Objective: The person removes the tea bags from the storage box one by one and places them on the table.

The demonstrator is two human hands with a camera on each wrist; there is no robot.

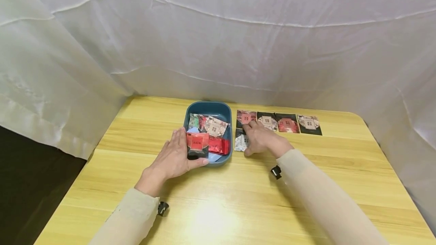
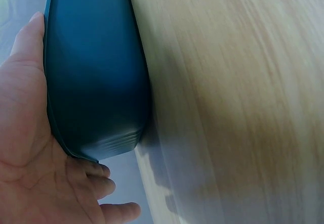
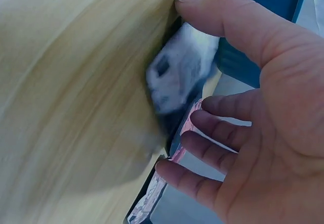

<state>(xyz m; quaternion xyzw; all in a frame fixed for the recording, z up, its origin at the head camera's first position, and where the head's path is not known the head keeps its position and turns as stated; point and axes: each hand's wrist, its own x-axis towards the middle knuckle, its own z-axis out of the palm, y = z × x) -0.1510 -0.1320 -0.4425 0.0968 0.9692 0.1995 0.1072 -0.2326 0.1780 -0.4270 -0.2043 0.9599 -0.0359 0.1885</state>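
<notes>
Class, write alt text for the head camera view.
A person's left hand rests against a blue tray of tea packets while the right hand touches packets laid in a row on a yellow table.

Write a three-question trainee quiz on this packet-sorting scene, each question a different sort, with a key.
1. True or false: the left hand rests flat against the teal tray.
2. How many packets form the back row on the table? A) two B) four C) six
3. Fill in: the right hand lies over a ___ packet beside the tray.

Key: 1 true; 2 B; 3 white.
</notes>
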